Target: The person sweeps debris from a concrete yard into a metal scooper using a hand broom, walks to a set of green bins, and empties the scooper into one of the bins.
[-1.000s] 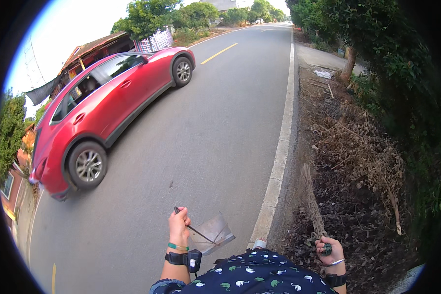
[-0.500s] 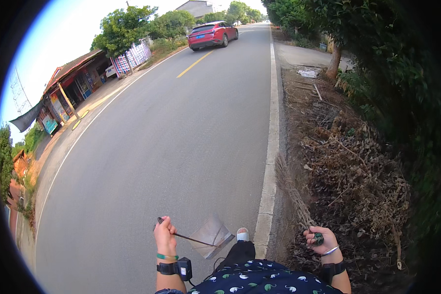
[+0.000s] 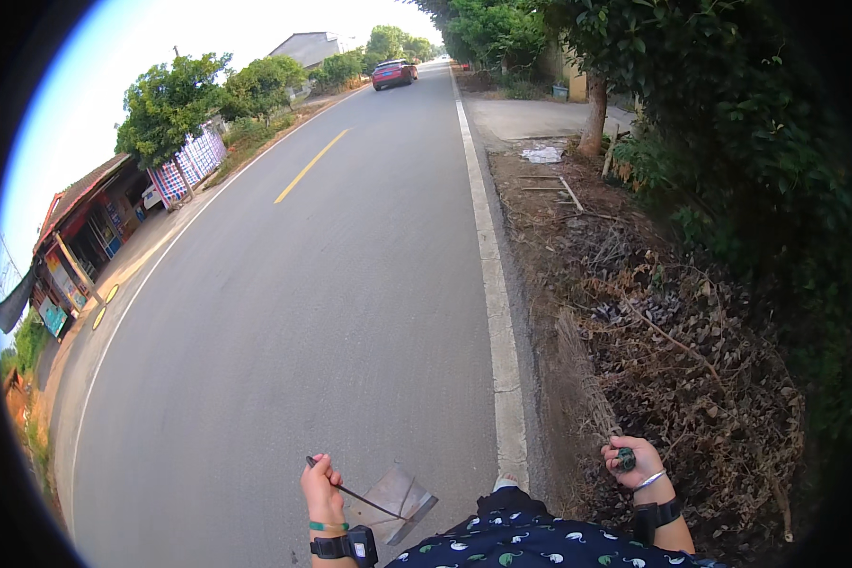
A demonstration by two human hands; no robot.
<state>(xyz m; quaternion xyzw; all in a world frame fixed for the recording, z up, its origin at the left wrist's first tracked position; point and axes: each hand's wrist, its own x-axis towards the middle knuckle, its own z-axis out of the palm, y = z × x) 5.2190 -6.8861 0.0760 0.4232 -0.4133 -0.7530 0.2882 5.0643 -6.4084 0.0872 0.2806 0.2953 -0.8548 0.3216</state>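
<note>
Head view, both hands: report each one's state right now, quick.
Left hand: closed, holding a flat, grey, thin-handled dustpan.
Right hand: closed, holding a long, brown, bundled-twig broom.

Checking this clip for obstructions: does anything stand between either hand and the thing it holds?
Nothing visible does. The left hand directly grips the dark-handled dustpan, and the right hand closes around the near end of the twig broom.

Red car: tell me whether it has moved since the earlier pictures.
Yes: the red car has gone farther up the road, now well beyond the yellow dash.
</note>
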